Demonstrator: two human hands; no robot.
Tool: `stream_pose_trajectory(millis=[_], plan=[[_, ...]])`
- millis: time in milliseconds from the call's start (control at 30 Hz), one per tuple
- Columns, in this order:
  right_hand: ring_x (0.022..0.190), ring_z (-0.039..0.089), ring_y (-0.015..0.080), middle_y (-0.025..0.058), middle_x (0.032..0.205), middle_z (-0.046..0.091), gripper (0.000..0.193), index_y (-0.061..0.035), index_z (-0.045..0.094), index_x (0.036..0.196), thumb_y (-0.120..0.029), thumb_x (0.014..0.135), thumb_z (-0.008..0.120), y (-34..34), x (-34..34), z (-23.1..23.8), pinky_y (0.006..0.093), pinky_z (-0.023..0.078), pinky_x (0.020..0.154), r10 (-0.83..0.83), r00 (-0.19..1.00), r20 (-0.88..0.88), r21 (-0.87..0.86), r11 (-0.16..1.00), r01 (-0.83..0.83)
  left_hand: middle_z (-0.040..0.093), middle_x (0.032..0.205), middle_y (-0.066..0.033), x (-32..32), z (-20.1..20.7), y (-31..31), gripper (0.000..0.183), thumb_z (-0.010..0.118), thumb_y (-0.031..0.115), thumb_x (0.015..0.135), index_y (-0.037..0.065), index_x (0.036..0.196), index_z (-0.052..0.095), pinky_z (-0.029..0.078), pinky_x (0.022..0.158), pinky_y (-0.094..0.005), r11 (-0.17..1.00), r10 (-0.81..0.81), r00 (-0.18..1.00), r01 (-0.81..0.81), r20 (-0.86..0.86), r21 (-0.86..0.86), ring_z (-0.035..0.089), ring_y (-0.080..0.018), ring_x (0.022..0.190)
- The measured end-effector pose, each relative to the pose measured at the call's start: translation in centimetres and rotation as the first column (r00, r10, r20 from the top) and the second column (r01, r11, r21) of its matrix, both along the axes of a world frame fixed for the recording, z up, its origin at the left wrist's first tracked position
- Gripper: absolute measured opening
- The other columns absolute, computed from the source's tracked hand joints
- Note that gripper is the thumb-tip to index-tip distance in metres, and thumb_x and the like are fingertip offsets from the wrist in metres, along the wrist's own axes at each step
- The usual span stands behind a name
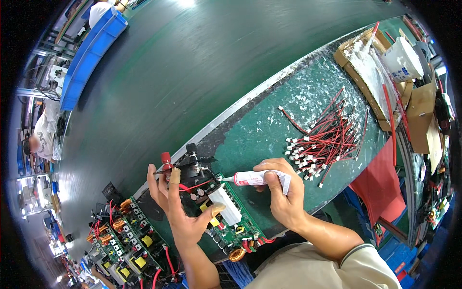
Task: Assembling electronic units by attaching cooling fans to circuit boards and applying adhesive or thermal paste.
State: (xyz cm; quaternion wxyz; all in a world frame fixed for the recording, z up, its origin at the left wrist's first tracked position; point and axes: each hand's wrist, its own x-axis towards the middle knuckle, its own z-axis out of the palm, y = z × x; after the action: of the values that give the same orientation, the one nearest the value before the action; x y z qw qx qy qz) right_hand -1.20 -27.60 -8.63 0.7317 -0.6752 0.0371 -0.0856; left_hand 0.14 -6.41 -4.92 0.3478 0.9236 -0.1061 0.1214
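A green circuit board (250,223) with a white heat sink (224,204), yellow parts and a copper coil lies on the bench before me. At its far end stand a red terminal post (166,160) and a black terminal post (192,153). My left hand (182,209) grips the board, its thumb by the heat sink and its fingers around the red post's end; tan covers sit on some fingertips. Squeezed in my right hand (285,195) is a white and red glue tube (250,178). The tube's thin nozzle points left to the board's far corner; whether it touches is unclear.
Several more circuit boards (139,231) stand crowded at my left. A pile of red and black wires (332,139) with white connectors lies right. Beyond are a smeared cardboard box (361,82) and a white bucket (403,59). Past the bench's pale edge runs a green belt (192,62).
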Motion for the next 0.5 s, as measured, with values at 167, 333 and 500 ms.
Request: stream_pose_trajectory(millis=[167,333,500], plan=[[0.074,0.062,0.0156,0.0139,0.103,0.059,0.024,0.0046,0.064,0.103,-0.014,0.102,0.049,0.17,-0.05,-0.04,0.0266,0.051,0.064,-0.001,1.000,0.000,0.017,1.000,0.001,0.012,0.155,-0.0238,-0.05,-0.02,-0.01,0.104,0.089,0.046,0.059,0.009,0.144,0.042,0.035,0.107,-0.0499,1.000,0.000,1.000,0.000,0.006,0.013,0.034,-0.0375,0.133],[0.075,0.062,0.0154,0.0132,0.103,0.059,0.025,0.0052,0.063,0.103,-0.015,0.102,0.048,0.29,-0.10,-0.15,0.0267,0.051,0.064,0.002,1.000,0.005,0.020,1.000,-0.002,0.012,0.155,-0.0227,-0.01,-0.14,0.02,0.103,0.089,0.046,0.059,0.009,0.144,0.042,0.034,0.108,-0.0502,1.000,-0.008,1.000,0.009,0.017,-0.018,0.033,-0.0379,0.134],[0.074,0.060,0.0151,0.0122,0.104,0.058,0.030,0.0061,0.060,0.106,-0.020,0.104,0.045,-0.15,-0.19,-0.75,0.0263,0.049,0.064,-0.046,0.998,-0.036,0.230,0.972,0.054,0.012,0.155,-0.0223,0.06,-0.35,-0.06,0.103,0.089,0.047,0.059,0.009,0.143,0.043,0.034,0.108,-0.0499,1.000,-0.011,1.000,0.011,0.023,-0.020,0.033,-0.0386,0.134]])
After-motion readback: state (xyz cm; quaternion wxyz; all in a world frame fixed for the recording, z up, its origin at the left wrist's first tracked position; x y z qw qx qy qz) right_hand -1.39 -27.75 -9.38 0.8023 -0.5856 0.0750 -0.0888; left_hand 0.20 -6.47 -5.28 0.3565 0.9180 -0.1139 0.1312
